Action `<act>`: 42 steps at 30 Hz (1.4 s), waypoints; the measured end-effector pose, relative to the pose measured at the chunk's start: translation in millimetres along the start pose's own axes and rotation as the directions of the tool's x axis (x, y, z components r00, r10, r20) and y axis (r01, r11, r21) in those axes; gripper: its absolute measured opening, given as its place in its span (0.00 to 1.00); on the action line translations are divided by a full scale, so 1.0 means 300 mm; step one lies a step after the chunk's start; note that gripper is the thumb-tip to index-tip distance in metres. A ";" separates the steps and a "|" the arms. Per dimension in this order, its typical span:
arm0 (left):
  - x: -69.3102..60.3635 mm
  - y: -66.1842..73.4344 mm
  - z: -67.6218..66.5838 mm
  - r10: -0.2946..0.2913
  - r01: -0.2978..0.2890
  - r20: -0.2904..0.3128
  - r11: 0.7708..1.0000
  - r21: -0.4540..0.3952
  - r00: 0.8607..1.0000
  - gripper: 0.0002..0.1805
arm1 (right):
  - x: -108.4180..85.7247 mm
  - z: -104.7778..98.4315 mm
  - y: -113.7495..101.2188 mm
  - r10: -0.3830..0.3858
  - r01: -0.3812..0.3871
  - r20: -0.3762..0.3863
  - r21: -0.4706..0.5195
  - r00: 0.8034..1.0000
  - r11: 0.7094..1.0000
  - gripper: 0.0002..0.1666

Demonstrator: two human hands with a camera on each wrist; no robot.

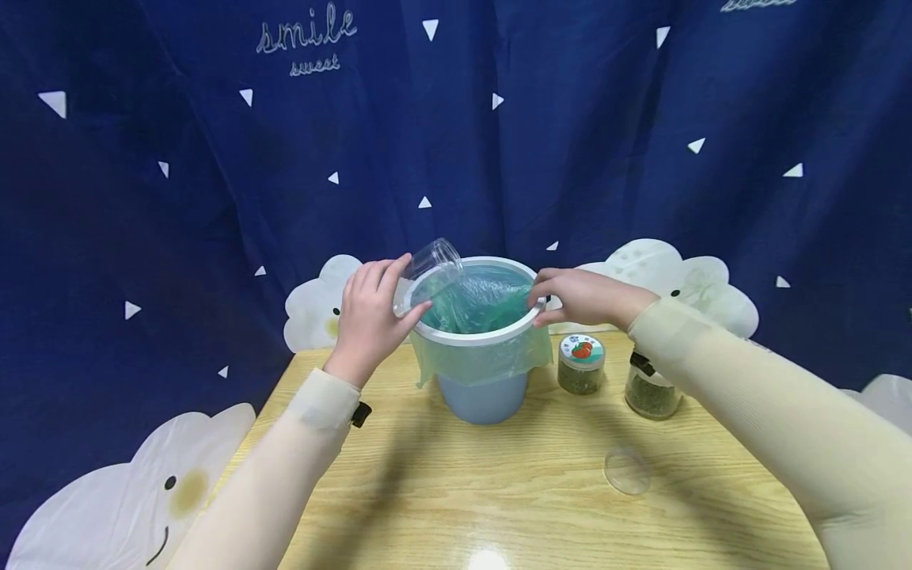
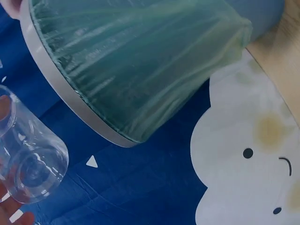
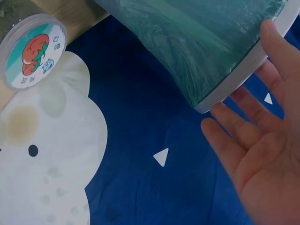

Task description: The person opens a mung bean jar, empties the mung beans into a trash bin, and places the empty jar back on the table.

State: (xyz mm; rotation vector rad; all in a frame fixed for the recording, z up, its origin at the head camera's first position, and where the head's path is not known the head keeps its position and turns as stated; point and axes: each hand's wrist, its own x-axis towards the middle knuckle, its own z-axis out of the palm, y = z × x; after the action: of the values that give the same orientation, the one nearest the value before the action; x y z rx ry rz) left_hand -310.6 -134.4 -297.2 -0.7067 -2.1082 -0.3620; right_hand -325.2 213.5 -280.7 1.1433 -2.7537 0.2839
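clear plastic jar at the left rim of the bin, long axis slanted, far end pointing rightward and back, left hand curled round it, right hand pinching the bin's right rim, table showing bare wood between bin and left edge

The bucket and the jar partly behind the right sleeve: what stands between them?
In the head view, a printed-lid jar stands between the bucket and that jar.

Bin on table, jars to its right, curtain behind.
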 end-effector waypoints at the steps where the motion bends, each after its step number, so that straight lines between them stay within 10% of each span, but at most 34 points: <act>1: -0.003 0.002 -0.001 -0.013 0.012 -0.016 1.000 -0.019 1.000 0.41 | -0.002 0.000 -0.003 0.002 -0.002 0.002 0.000 1.000 1.000 0.15; 18: -0.051 0.058 -0.027 -0.226 0.178 -0.144 0.942 -0.284 0.963 0.41 | -0.049 0.006 -0.015 -0.001 0.004 -0.107 0.029 0.994 1.000 0.20; 33: -0.134 0.099 -0.047 -0.486 0.406 -0.006 0.737 -0.540 0.874 0.39 | -0.163 0.020 -0.041 0.001 0.010 -0.269 0.041 0.963 0.999 0.17; 42: -0.207 0.092 -0.050 -0.532 0.461 0.026 0.708 -0.535 0.846 0.41 | -0.275 0.056 -0.051 0.044 -0.021 -0.334 0.072 0.941 0.997 0.17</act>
State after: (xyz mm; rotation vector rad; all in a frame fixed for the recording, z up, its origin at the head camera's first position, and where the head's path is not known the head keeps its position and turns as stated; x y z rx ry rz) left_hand -254.9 -141.7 -338.6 -0.3668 -2.0551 -1.2970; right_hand -257.6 255.5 -312.2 0.9600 -2.4797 0.5273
